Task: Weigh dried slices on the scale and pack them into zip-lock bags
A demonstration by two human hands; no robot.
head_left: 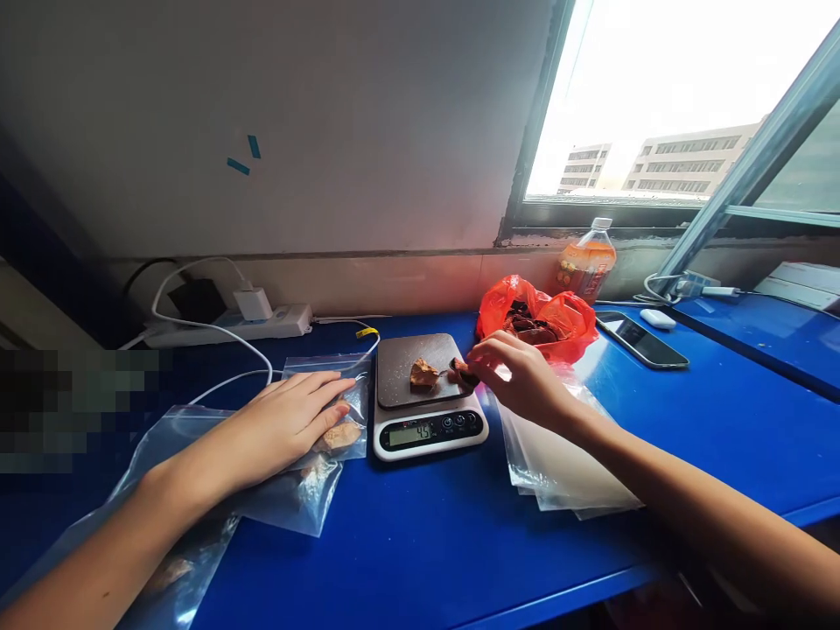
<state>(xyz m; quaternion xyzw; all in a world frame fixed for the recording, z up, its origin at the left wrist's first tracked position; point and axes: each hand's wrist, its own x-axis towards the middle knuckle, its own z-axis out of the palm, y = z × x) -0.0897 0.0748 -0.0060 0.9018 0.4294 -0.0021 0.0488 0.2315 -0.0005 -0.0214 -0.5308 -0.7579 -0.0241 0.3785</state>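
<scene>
In the middle of the blue table stands a small digital scale with a brown-grey plate, its display reading what looks like 45. One rough brown chunk sits on the plate, with pale crumbs around it. At the plate's right edge my right hand pinches a dark reddish-brown piece between thumb and fingers. My left hand lies flat, fingers stretched, on a clear zip bag holding a light brown piece. Under my left arm are more filled clear bags.
Behind my right hand is a red plastic bag of dark pieces. Flat clear bags lie under my right arm. Farther back are a drink bottle, a phone, a white earphone case and a power strip with cables.
</scene>
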